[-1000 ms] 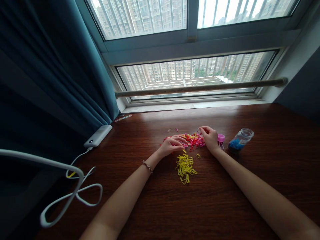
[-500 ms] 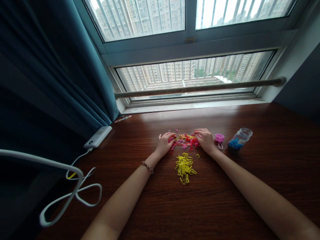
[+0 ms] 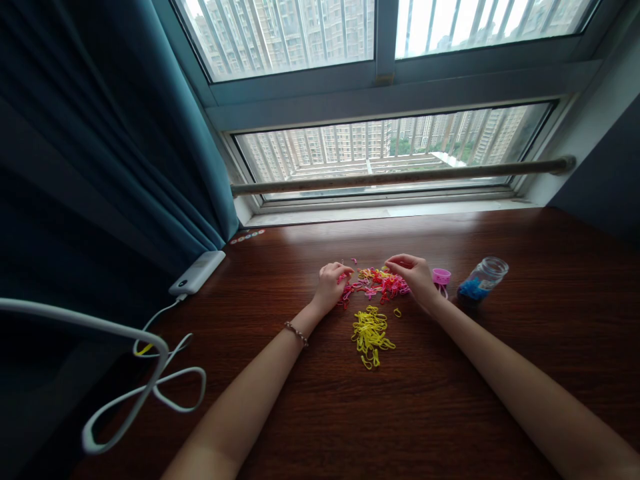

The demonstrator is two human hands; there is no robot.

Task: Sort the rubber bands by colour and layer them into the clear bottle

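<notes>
On the brown wooden table lies a pile of small mixed rubber bands [image 3: 384,284], mostly red and pink with some yellow. My left hand [image 3: 330,287] rests at the pile's left edge, fingers curled in over a few pink bands; what they grip, if anything, is hidden. Just above the pile's right side, my right hand [image 3: 416,279] has thumb and fingertips pinched together. A bit of yellow shows by those fingertips, too small to tell whether it is held. Nearer to me is a separate heap of yellow rubber bands [image 3: 371,335], with one loose yellow band [image 3: 397,313] beside it.
Right of my right hand are a pink lid with a loop [image 3: 441,276] and a clear jar [image 3: 483,280], tilted, with blue contents. At the left lie a white power bank [image 3: 197,273] and a looping white cable [image 3: 145,393]. Behind stand a curtain [image 3: 200,167] and a window rail [image 3: 400,178].
My right hand has lifted a little from the pile's right side, its fingers drawn into a pinch, uncovering more red bands. My left hand has stayed almost in place.
</notes>
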